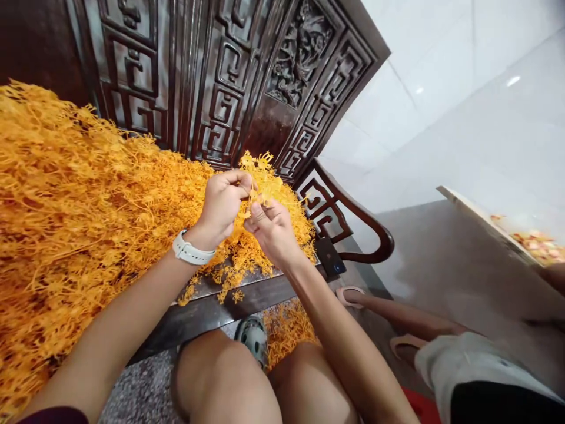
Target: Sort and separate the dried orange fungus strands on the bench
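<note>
Fingertips nearly closed, a left hand [225,203] and right hand [272,227] pinch a thin yellow sprig [253,196] between them; a hard tug could snap it. Around them, a yellow heap [101,200] covers a dark wooden table [194,315], overhanging bits liable to drop if brushed. A carved back [225,76] rises behind; pale floor [397,241] lies beyond.

The one view looks from head height, forward and steeply down, with the left hand [223,203] and right hand [274,231] close by near its middle, knees [232,377] at six o'clock, bench back [188,76] at eleven, floor [445,112] at two.
</note>
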The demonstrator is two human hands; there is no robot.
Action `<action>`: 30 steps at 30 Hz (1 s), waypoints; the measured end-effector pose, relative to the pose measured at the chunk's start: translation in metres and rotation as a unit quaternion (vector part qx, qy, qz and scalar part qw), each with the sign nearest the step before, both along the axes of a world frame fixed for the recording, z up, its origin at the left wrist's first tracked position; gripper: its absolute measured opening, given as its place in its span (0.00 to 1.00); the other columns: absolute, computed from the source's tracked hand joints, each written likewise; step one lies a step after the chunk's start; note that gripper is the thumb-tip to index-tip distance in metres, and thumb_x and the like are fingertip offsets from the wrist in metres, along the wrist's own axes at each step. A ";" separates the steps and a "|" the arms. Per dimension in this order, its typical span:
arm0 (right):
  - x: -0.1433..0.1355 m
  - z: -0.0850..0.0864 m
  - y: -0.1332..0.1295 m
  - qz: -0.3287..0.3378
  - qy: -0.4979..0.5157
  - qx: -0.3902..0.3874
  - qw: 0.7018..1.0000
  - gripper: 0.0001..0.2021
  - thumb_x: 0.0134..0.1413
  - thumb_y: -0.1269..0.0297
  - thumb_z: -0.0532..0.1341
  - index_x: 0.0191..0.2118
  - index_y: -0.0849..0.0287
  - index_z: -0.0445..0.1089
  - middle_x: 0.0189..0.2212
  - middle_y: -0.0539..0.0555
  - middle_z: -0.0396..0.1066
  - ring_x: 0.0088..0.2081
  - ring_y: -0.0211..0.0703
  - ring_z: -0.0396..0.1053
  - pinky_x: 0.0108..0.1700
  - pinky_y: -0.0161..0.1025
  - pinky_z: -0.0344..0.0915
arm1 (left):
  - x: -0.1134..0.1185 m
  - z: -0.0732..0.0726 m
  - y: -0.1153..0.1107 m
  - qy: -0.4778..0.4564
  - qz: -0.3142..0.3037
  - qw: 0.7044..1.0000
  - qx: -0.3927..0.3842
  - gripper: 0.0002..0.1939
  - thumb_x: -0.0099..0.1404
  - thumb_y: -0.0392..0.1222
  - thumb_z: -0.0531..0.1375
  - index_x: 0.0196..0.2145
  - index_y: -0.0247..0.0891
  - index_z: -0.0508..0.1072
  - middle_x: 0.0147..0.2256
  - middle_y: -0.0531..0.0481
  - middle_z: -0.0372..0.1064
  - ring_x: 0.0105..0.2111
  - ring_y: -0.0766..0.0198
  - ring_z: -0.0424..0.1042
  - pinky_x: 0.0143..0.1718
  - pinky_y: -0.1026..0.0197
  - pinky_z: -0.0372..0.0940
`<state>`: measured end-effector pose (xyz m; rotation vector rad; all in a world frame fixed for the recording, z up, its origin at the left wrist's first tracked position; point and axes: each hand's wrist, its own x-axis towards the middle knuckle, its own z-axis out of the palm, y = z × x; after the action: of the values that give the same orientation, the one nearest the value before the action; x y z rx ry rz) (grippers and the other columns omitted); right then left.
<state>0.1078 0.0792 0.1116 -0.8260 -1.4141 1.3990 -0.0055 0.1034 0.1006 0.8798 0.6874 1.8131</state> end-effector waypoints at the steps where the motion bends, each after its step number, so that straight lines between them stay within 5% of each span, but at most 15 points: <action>1: -0.003 0.002 -0.003 0.003 0.006 0.005 1.000 0.17 0.55 0.50 0.73 0.36 0.53 0.67 0.29 0.45 0.59 0.26 0.33 0.49 0.30 0.37 0.54 | -0.002 0.005 -0.004 -0.019 -0.008 1.000 -0.011 0.12 0.57 0.25 0.60 0.20 0.37 0.71 0.25 0.51 0.68 0.28 0.67 0.65 0.30 0.63 0.58; 3: -0.011 0.005 -0.017 0.037 -0.012 0.030 0.999 0.12 0.60 0.54 0.69 0.37 0.52 0.67 0.29 0.46 0.61 0.26 0.34 0.53 0.31 0.37 0.58 | -0.010 0.011 -0.006 -0.052 -0.010 0.998 -0.033 0.12 0.56 0.23 0.60 0.21 0.37 0.70 0.26 0.52 0.67 0.26 0.68 0.63 0.27 0.63 0.56; 5: -0.022 0.005 -0.038 0.176 -0.072 0.067 0.979 0.05 0.64 0.62 0.64 0.37 0.53 0.68 0.32 0.48 0.67 0.30 0.36 0.62 0.37 0.37 0.65 | -0.027 0.011 0.003 -0.117 0.008 0.991 -0.071 0.13 0.57 0.21 0.58 0.23 0.37 0.68 0.26 0.52 0.66 0.24 0.69 0.61 0.25 0.63 0.53; 6: -0.029 0.004 -0.051 0.286 -0.113 0.078 0.948 0.03 0.64 0.66 0.62 0.37 0.54 0.69 0.34 0.50 0.70 0.35 0.37 0.67 0.43 0.37 0.68 | -0.038 0.009 0.011 -0.167 0.025 0.981 -0.093 0.14 0.58 0.20 0.56 0.24 0.38 0.67 0.27 0.53 0.65 0.23 0.70 0.60 0.25 0.63 0.51; 8: -0.044 0.003 -0.074 0.529 -0.178 0.075 0.826 0.05 0.60 0.74 0.61 0.37 0.57 0.71 0.40 0.53 0.73 0.44 0.38 0.70 0.53 0.35 0.67 | -0.065 0.004 0.027 -0.248 0.068 0.958 -0.126 0.16 0.59 0.17 0.51 0.26 0.37 0.61 0.25 0.56 0.60 0.20 0.73 0.57 0.25 0.64 0.49; 10: -0.055 0.005 -0.086 0.622 -0.180 0.054 0.760 0.05 0.62 0.74 0.60 0.36 0.59 0.71 0.40 0.56 0.74 0.47 0.38 0.70 0.54 0.33 0.67 | -0.089 0.000 0.039 -0.255 0.097 0.956 -0.104 0.14 0.64 0.19 0.52 0.29 0.37 0.62 0.26 0.57 0.61 0.21 0.74 0.56 0.27 0.63 0.49; 11: -0.056 0.008 -0.087 0.622 -0.160 0.037 0.766 0.04 0.63 0.71 0.61 0.35 0.59 0.71 0.40 0.56 0.74 0.46 0.39 0.71 0.54 0.34 0.68 | -0.097 -0.001 0.042 -0.236 0.104 0.962 -0.086 0.12 0.68 0.22 0.55 0.31 0.36 0.65 0.28 0.57 0.65 0.22 0.75 0.58 0.28 0.63 0.49; 13: -0.050 0.016 -0.078 0.511 -0.082 -0.010 0.855 0.07 0.66 0.61 0.63 0.37 0.58 0.72 0.38 0.56 0.74 0.41 0.40 0.71 0.49 0.37 0.71 | -0.104 -0.002 0.044 -0.186 0.120 0.974 -0.049 0.09 0.73 0.32 0.61 0.32 0.36 0.70 0.31 0.55 0.72 0.24 0.74 0.62 0.29 0.61 0.50; 15: -0.035 0.021 -0.060 0.305 0.015 -0.070 0.950 0.14 0.66 0.50 0.62 0.40 0.56 0.73 0.36 0.54 0.73 0.34 0.40 0.67 0.41 0.38 0.71 | -0.101 -0.005 0.044 -0.134 0.147 0.980 -0.020 0.12 0.72 0.42 0.66 0.31 0.37 0.73 0.30 0.54 0.75 0.24 0.72 0.63 0.28 0.59 0.50; 16: -0.026 0.022 -0.052 0.197 0.058 -0.099 0.974 0.16 0.66 0.46 0.60 0.41 0.55 0.73 0.35 0.53 0.73 0.32 0.40 0.65 0.38 0.38 0.70 | -0.097 -0.008 0.045 -0.110 0.170 0.979 -0.008 0.14 0.70 0.48 0.68 0.30 0.38 0.74 0.27 0.55 0.74 0.23 0.71 0.63 0.27 0.59 0.48; 19: -0.006 0.019 -0.034 0.016 0.108 -0.171 0.979 0.21 0.64 0.41 0.57 0.41 0.55 0.73 0.32 0.54 0.70 0.30 0.41 0.60 0.35 0.40 0.68 | -0.088 -0.018 0.051 -0.003 0.225 0.974 0.017 0.21 0.64 0.61 0.71 0.31 0.40 0.76 0.21 0.57 0.68 0.20 0.71 0.61 0.23 0.58 0.48; 25: 0.002 0.016 -0.033 -0.075 0.066 -0.171 0.980 0.09 0.57 0.56 0.67 0.38 0.53 0.69 0.30 0.52 0.65 0.31 0.41 0.61 0.37 0.40 0.67 | -0.077 -0.025 0.052 0.205 0.177 0.960 0.066 0.22 0.68 0.61 0.67 0.28 0.40 0.77 0.19 0.56 0.58 0.20 0.71 0.54 0.24 0.56 0.45; 30: 0.019 0.017 -0.015 -0.162 0.065 -0.106 0.979 0.13 0.53 0.61 0.68 0.44 0.55 0.70 0.48 0.59 0.71 0.47 0.45 0.70 0.48 0.43 0.71 | -0.065 -0.013 0.040 0.224 0.150 0.961 0.067 0.17 0.69 0.52 0.67 0.27 0.41 0.76 0.19 0.55 0.53 0.21 0.67 0.55 0.25 0.58 0.48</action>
<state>0.1267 0.0644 0.1283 -1.0321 -0.9892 1.3351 -0.0708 0.1430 0.0878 1.3624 1.0370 1.9599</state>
